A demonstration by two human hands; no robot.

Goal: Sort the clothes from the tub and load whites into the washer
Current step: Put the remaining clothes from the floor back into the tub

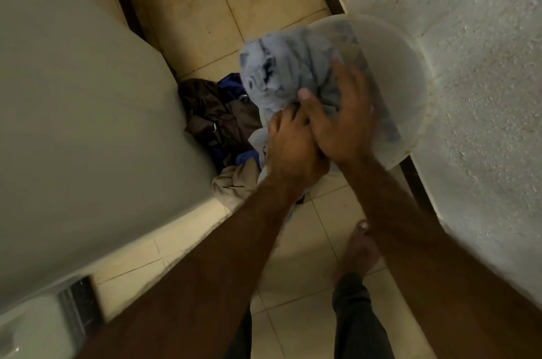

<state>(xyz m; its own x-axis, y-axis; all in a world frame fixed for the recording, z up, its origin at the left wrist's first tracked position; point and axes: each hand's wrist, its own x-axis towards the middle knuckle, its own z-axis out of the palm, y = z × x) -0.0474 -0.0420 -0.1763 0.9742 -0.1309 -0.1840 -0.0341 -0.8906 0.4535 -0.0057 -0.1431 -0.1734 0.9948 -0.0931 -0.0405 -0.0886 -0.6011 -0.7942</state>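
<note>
While both hands are bunched together, the left hand and right hand each clutch the blue-grey garment, which balloons up toward 11 o'clock, half over the tub's rim. Right hand's nearer the tub, which looks to hold just some dark scraps. At 9 o'clock, darks pile on the floor against the washer.
</note>
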